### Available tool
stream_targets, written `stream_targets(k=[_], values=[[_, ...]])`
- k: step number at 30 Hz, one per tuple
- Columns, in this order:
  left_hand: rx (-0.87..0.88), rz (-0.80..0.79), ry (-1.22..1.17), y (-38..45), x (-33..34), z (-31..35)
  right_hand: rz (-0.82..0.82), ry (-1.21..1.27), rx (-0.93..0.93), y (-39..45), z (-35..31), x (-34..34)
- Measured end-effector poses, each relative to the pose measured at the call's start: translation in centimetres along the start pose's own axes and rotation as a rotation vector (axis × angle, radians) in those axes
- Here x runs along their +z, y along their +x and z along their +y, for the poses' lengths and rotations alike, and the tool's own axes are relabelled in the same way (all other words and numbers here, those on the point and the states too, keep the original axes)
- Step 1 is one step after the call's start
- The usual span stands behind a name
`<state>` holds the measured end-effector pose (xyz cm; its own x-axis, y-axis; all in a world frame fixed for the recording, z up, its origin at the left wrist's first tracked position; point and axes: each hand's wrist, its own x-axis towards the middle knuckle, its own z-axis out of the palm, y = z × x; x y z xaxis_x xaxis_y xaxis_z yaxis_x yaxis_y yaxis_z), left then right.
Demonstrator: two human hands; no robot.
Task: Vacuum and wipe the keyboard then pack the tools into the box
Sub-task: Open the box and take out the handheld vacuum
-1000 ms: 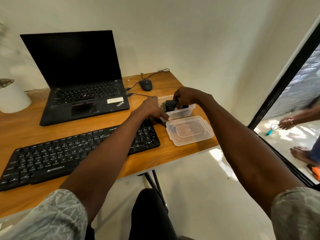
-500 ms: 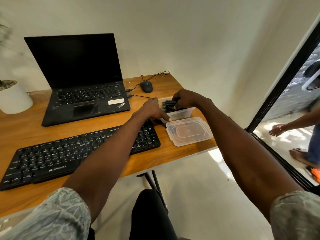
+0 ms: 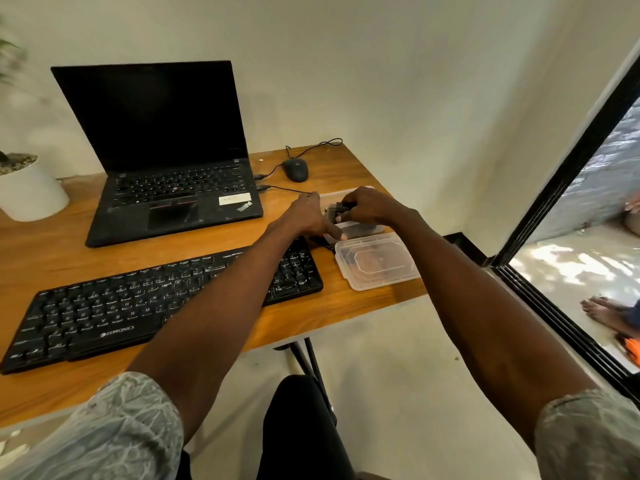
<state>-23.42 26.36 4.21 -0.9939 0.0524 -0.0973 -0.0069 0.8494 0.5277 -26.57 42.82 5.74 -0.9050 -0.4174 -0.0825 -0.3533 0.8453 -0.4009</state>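
Right hand [image 3: 372,209]: curled round a small dark tool [image 3: 337,212] with bristles at its left end, held at the top of the box [image 3: 363,229].
Left hand [image 3: 308,220]: against the box's left side, one finger stretched down along its near corner; grip on the wall cannot be told.
Tool: partly hidden by the right hand's fingers, in or just above the box; which, cannot be told.
Box: clear plastic, near the right edge of the desk [image 3: 214,244], mostly covered by both hands.
Lid [image 3: 377,261]: clear, flat on the desk just in front of the box, right of the keyboard [image 3: 138,303].
Keyboard: black, along the desk's near side, its right end under the left forearm.
Laptop [image 3: 166,161]: open, screen dark, behind the keyboard.
Mouse [image 3: 295,169]: black, wired, behind the box, right of the laptop.
Pot [image 3: 29,192]: white, at the desk's far left.
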Motion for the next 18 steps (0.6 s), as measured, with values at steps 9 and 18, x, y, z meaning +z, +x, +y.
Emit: stream_targets(k=[9,18], values=[[0.000,0.000,0.006,-0.33,0.01,0.04,0.017,-0.009,0.001,0.32,0.13,0.11],[-0.005,0.002,-0.006,-0.50,0.04,-0.05,0.036,-0.002,0.002,0.51,0.17,0.15]])
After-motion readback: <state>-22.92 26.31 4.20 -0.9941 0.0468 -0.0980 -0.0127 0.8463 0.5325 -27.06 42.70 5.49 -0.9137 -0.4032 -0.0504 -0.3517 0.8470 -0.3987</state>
